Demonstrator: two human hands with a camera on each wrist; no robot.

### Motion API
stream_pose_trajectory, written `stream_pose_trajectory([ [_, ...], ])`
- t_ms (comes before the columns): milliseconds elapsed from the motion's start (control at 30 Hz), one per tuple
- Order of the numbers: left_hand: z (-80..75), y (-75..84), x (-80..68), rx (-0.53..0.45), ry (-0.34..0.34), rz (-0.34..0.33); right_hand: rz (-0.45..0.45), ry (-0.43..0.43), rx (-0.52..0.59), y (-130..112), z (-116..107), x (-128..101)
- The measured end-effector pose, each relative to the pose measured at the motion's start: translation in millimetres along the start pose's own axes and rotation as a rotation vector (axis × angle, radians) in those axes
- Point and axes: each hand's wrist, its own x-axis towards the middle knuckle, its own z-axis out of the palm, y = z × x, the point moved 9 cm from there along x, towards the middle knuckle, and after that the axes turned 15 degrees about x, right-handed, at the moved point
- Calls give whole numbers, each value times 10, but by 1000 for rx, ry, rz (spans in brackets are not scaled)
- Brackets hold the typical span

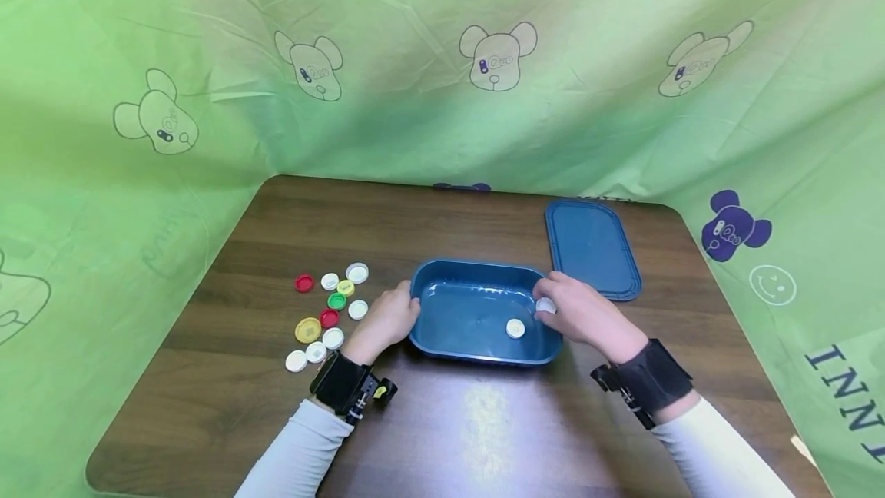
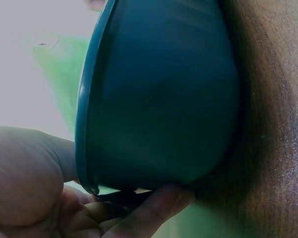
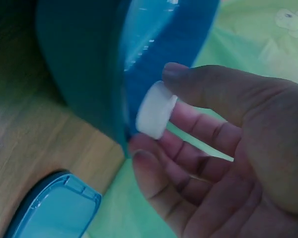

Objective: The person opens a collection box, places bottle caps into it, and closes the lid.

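Observation:
A blue plastic tub (image 1: 477,262) sits on the table in the head view. My left hand (image 1: 394,315) grips its left end; in the left wrist view the thumb is at the rim and the fingers are below, against the tub's outer wall (image 2: 164,99). Over the tub's right end, my right hand (image 1: 579,312) pinches a white bottle cap (image 3: 155,110) between thumb and fingers, as the right wrist view shows. Another white bottle cap (image 1: 515,328) lies on the tub floor.
Left of the tub lie several loose caps: white caps (image 1: 296,361), red caps (image 1: 304,283), a green cap (image 1: 336,301) and yellow caps (image 1: 307,330). A flat blue lid (image 1: 594,244) lies behind and right of the tub. Green cloth (image 1: 415,98) hangs around the wooden table (image 1: 387,214).

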Motion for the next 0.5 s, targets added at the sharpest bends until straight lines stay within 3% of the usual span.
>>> stream_pose_trajectory([
  [267, 10, -11, 1, -7, -12, -11, -18, -39, -98, -1, 148, 178],
  [500, 3, -7, 8, -5, -6, -5, -48, -75, -101, -10, 256, 267],
])
